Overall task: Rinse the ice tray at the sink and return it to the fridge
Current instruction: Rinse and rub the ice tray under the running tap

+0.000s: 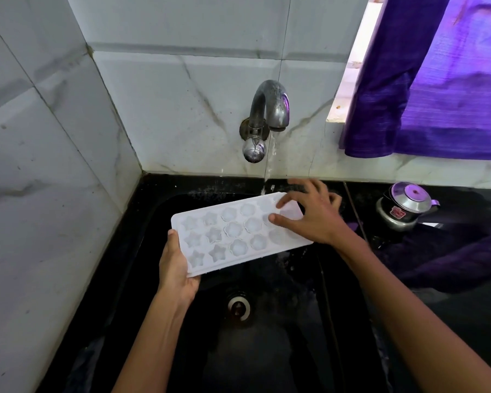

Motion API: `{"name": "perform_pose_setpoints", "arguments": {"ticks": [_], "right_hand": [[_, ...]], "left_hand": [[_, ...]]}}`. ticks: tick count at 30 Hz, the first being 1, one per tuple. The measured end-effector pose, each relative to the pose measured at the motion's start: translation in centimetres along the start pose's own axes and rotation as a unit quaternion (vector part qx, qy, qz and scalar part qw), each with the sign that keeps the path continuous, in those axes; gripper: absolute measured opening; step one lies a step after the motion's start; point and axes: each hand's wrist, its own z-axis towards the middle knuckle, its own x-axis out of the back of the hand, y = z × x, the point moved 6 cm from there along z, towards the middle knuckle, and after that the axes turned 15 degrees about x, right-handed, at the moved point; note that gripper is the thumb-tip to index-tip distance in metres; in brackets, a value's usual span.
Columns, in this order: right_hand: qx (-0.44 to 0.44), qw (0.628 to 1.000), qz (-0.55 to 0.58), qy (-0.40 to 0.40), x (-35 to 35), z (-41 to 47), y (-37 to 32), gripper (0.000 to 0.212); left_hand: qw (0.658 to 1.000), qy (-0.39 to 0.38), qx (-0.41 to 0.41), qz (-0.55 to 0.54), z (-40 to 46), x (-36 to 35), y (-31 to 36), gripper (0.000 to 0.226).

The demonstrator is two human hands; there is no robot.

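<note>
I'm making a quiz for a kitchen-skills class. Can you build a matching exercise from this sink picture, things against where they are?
Things:
1. ice tray
2. tap
3. metal pot
4. drain

Places:
A. on the counter right of the sink
B. at the sink's bottom
C. held over the sink
D. on the tiled wall, running

Pairs: 1-C, 2-D, 3-A, 4-B
</note>
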Motion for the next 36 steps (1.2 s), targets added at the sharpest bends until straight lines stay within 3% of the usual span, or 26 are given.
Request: {"name": "perform_pose_setpoints", "arguments": {"ticks": [5,9,12,17,23,28,30,33,36], "right_hand": [[0.021,0.990,-0.085,-0.109,-2.6,2.5,-1.0,0.032],[0.048,0.985,-0.143,-0.082,-2.6,2.9,-1.8,0.026],[0.045,0.990,-0.121,-0.048,-2.1,3.0,-1.6,0.024],[0.034,0.989,-0.083,-0.116,-3.3,2.5,-1.0,0.028],[0.037,0.985,-0.165,-0.046,-2.5,2.5,-1.3,0.019],[0.067,0.963,-0.259,-0.026,-2.8,2.4,-2.4,0.016],[0.066,0.955,-0.285,-0.052,-3.3,2.5,-2.4,0.019],[0.047,0.961,-0.272,-0.025,-3.2,2.5,-2.6,0.005],[0.029,0.969,-0.245,0.002,-3.6,2.4,-2.1,0.022]], "left_hand": [[1.000,-0.001,0.004,0.008,0.5,-0.4,0.4,0.050],[1.000,0.002,-0.008,0.026,0.9,-0.3,1.2,0.050],[1.000,-0.006,0.001,0.027,1.1,-0.2,1.0,0.050],[1.000,-0.015,0.021,0.012,1.4,-0.3,0.6,0.052],[0.999,-0.015,0.014,0.029,1.4,-0.4,0.6,0.051],[1.000,-0.009,0.009,0.027,1.3,-0.2,0.9,0.052],[1.000,-0.012,0.012,0.024,1.1,-0.1,0.8,0.052],[1.000,-0.018,0.006,0.017,0.8,0.2,0.5,0.051],[1.000,-0.019,0.002,0.012,0.7,0.3,0.7,0.050]]}}
